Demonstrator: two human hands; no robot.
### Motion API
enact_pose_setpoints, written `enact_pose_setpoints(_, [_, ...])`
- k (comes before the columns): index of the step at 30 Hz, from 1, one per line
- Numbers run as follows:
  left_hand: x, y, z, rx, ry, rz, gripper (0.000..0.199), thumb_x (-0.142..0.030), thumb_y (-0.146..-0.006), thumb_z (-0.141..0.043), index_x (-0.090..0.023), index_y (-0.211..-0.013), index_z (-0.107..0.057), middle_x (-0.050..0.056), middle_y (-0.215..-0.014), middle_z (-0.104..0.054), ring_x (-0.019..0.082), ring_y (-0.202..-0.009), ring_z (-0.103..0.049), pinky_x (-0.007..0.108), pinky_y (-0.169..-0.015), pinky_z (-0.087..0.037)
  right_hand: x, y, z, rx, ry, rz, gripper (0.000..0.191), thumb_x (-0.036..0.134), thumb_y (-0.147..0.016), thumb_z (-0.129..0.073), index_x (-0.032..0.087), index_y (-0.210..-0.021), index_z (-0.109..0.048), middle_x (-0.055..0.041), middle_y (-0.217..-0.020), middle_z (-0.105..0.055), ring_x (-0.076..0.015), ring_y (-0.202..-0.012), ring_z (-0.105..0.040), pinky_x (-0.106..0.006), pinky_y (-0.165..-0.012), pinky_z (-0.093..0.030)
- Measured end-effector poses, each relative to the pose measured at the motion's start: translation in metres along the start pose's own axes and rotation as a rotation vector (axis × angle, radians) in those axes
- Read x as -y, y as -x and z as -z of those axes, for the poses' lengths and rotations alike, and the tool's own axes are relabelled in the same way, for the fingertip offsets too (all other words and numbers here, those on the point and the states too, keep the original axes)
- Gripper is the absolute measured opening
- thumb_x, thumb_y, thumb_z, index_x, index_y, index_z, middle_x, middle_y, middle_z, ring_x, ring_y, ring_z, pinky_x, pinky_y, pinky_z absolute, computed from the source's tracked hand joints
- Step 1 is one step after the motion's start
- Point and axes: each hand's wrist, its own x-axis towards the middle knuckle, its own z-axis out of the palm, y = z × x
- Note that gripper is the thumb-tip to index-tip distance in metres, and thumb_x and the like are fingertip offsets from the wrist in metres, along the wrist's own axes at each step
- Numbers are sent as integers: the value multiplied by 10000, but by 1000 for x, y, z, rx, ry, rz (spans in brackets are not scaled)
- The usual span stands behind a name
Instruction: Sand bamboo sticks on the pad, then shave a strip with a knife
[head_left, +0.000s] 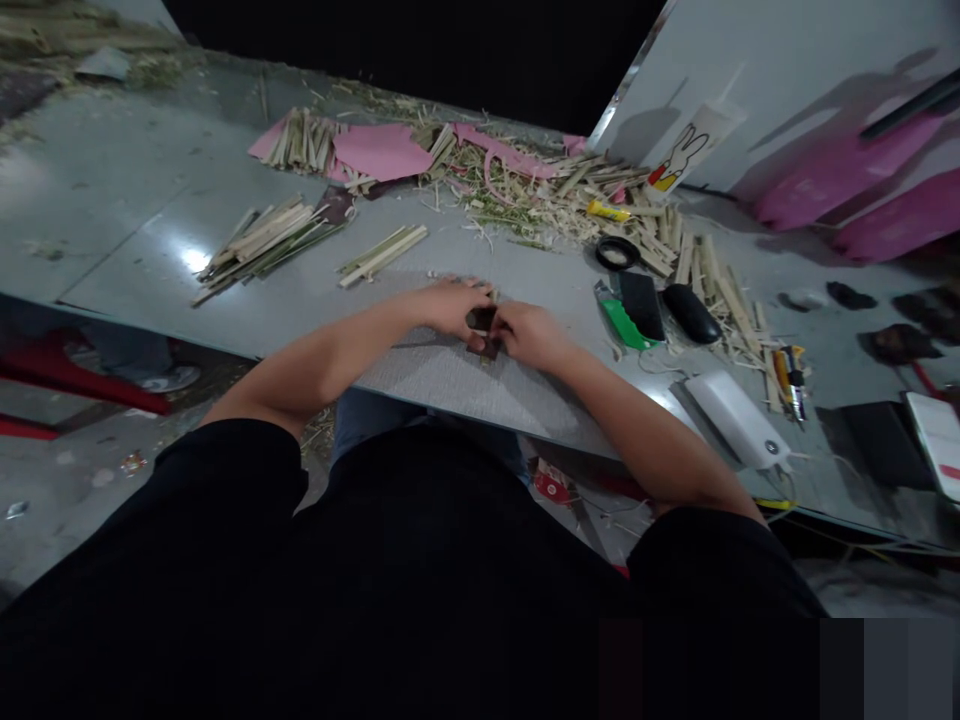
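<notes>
My left hand rests low over the grey tabletop with its fingers and thumb curved around a small dark brown piece. My right hand is closed in a pinch at the right side of the same piece. A narrow pale strip pokes out below the fingers; how it lies against the brown piece is mostly hidden. Ahead and to the left, a few split bamboo strips lie side by side. Farther left is a bigger bundle of bamboo strips, with a dark brown scrap at its end.
Shavings and pink paper line the table's back. At right lie a black ring, a green packet, a black oval case, a utility knife and a white box. A cup stands behind.
</notes>
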Motion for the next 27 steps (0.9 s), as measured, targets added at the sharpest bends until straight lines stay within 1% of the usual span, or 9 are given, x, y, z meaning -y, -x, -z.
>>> enact_pose_setpoints(3, [1, 0, 0, -4, -5, -10, 968, -692, -957, -900, -301, -1794, -609, 135, -2034, -290, 497, -1875, -238, 704, -1511, -189, 3, 0, -1, 7, -10, 10, 92, 177, -1017, -725, 237, -1032, -793, -133, -1133, -861, -333, -1081, -775, -427, -947, -557])
enact_pose_setpoints(7, [2, 1, 0, 1, 10, -14, 1026, -721, -960, -870, -347, -1855, -535, 146, -2040, -262, 512, -1878, -239, 739, -1499, -187, -3, -1, 4, -29, 0, -46, 129, 151, -1030, -672, 212, -1018, -785, -174, -1131, -853, -340, -1038, -768, -440, -908, -551])
enact_pose_setpoints(12, [4, -1, -1, -4, 15, -7, 1001, -731, -906, -901, -375, -1794, -608, 114, -2030, -311, 478, -1881, -243, 698, -1502, -205, 5, 0, -4, -8, -23, 12, 71, 204, -1033, -727, 231, -1037, -793, -130, -1097, -854, -317, -1054, -770, -412, -934, -550])
enact_pose_setpoints(14, [4, -1, -1, -1, 17, -1, 1014, -738, -909, -895, -363, -1803, -599, 116, -2036, -292, 482, -1886, -227, 693, -1508, -193, 2, -2, -4, -18, -27, 0, 79, 197, -1028, -722, 233, -1034, -792, -131, -1102, -853, -320, -1059, -767, -412, -932, -550])
enact_pose_setpoints(18, [1, 1, 1, 11, 12, 6, 1059, -762, -948, -858, -359, -1865, -516, 132, -2045, -253, 498, -1887, -220, 718, -1508, -167, -8, -2, 0, -52, -20, -57, 129, 160, -1020, -661, 221, -1013, -774, -168, -1105, -845, -336, -1014, -751, -440, -900, -548])
enact_pose_setpoints(20, [0, 1, 1, 12, 8, 6, 1032, -757, -945, -868, -355, -1841, -550, 122, -2041, -270, 492, -1881, -239, 699, -1510, -184, -5, -1, -2, -40, -28, -32, 125, 160, -1011, -665, 224, -1023, -771, -159, -1101, -845, -332, -1018, -749, -438, -911, -548])
enact_pose_setpoints(23, [0, 0, 0, 6, 4, 0, 978, -706, -942, -898, -298, -1785, -616, 133, -2036, -287, 489, -1871, -249, 680, -1511, -190, 1, 1, -8, -6, -48, 32, 89, 185, -996, -706, 236, -1030, -770, -131, -1101, -845, -321, -1054, -752, -419, -940, -546])
enact_pose_setpoints(25, [1, 0, 0, 7, 0, -3, 989, -702, -948, -895, -287, -1797, -602, 141, -2036, -283, 488, -1873, -239, 685, -1513, -175, -3, 1, -7, -7, -51, 37, 75, 200, -999, -710, 241, -1022, -769, -130, -1102, -842, -324, -1065, -747, -418, -940, -542])
enact_pose_setpoints(27, [1, 0, 1, 15, 5, 2, 1036, -745, -953, -868, -327, -1844, -545, 125, -2044, -263, 483, -1880, -227, 689, -1517, -160, -12, 0, 0, -29, -41, 8, 86, 200, -1007, -693, 243, -1011, -768, -141, -1089, -837, -330, -1046, -734, -425, -915, -540])
